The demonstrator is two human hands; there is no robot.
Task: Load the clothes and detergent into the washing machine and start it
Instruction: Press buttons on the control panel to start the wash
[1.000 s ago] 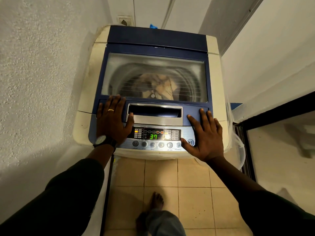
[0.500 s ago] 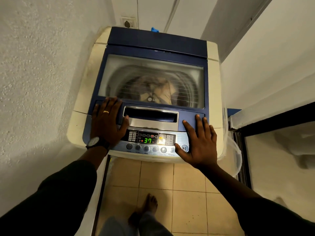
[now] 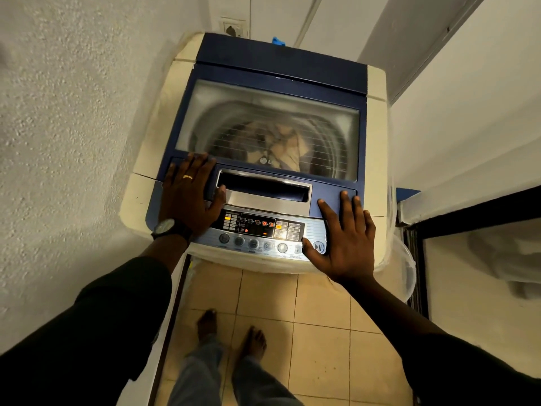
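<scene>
The washing machine (image 3: 263, 159) is shut, clothes (image 3: 278, 142) seen inside. The start button (image 3: 319, 247) is touched by the thumb of the spread, flat right hand (image 3: 345, 238) — the nearer one.

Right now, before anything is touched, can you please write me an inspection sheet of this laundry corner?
Surface: beige tiled floor, bare feet on it.
Job's things: blue and cream top-loading washing machine, clear lid shut; beige clothes in drum; control panel lit.
Clutter: small blue object behind machine.
Hands: left hand flat on lid; right hand flat, thumb by start button.
Cables: nothing seen.
Surroundings: white wall socket, textured wall.
</scene>
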